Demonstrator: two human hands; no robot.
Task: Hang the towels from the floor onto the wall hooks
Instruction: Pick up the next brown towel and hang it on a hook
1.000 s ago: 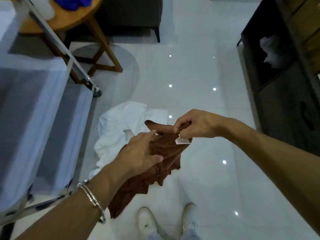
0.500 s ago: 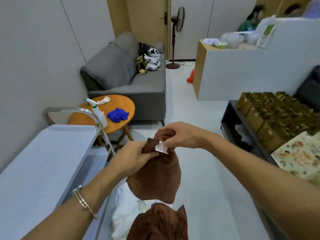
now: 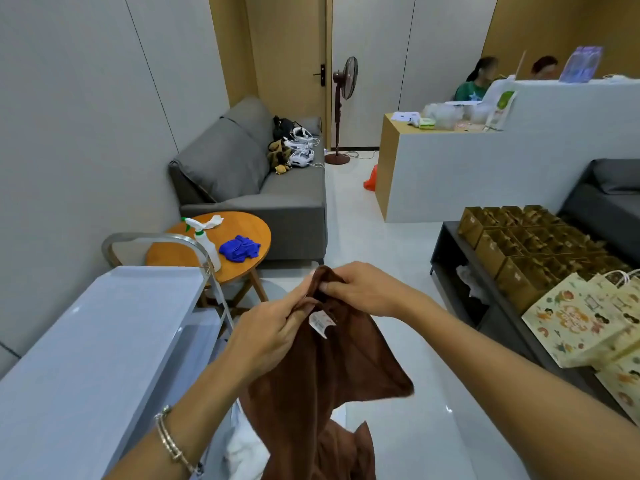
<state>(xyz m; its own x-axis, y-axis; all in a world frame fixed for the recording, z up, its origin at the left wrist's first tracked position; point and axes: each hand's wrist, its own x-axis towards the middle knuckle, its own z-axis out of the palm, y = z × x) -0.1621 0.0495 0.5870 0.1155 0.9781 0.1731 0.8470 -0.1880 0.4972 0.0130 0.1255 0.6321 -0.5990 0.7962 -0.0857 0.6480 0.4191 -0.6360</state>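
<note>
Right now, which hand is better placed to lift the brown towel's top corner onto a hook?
Probably the right hand: it pinches the very top of the brown terry towel, above its white label. The left hand grips lower. No hook is in view.

Brown towel (image 3: 325, 382) with a white label (image 3: 320, 322) printed in red. White towel (image 3: 244, 448) on the glossy white floor (image 3: 398, 441). Pale blue-grey cart top (image 3: 86, 351) with a silver rail (image 3: 152, 239). Round orange-wood counter (image 3: 242, 265) carrying a blue cloth (image 3: 239, 248) and a white spray bottle (image 3: 206, 242) with green trigger. Grey sofa (image 3: 277, 195). Cream paper bags (image 3: 581, 323) patterned with multicoloured cartoon figures. Tan boxes (image 3: 530, 244) on a black shelf (image 3: 446, 244). Silver bracelet (image 3: 171, 441).
</note>
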